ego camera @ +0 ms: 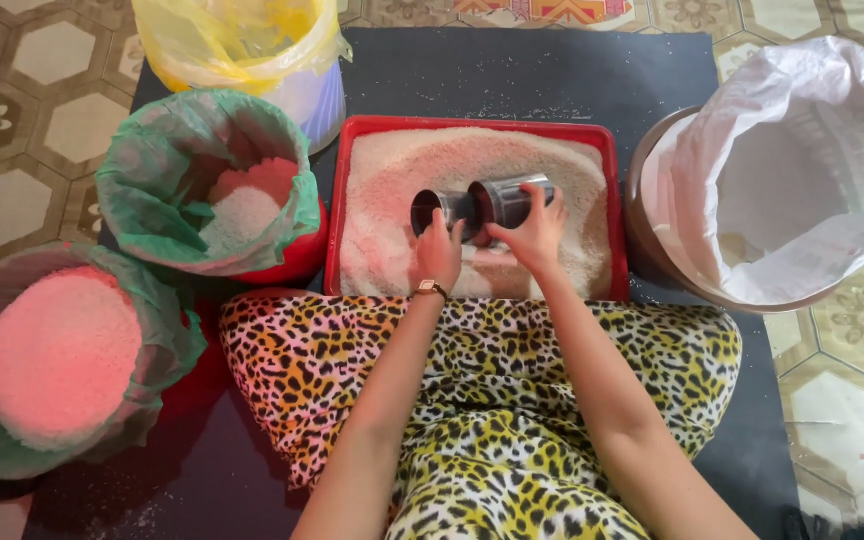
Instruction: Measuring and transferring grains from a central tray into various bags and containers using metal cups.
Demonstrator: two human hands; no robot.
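A red rectangular tray [472, 124] full of white and pinkish grain lies on a dark mat in front of me. My left hand [439, 250] grips a dark metal cup [436, 210], tipped on its side with its mouth facing left. My right hand [535, 232] holds a second metal cup [512, 199], also lying sideways, just to the right of the first. The two cups touch over the middle of the tray. A watch sits on my left wrist.
A green-lined basin [142, 190] with white and pink grain stands left of the tray. A bigger basin [62, 355] of pink grain is at lower left. A yellow-lined bucket [252, 50] stands behind. A brown tub with a white sack [782, 170] is on the right.
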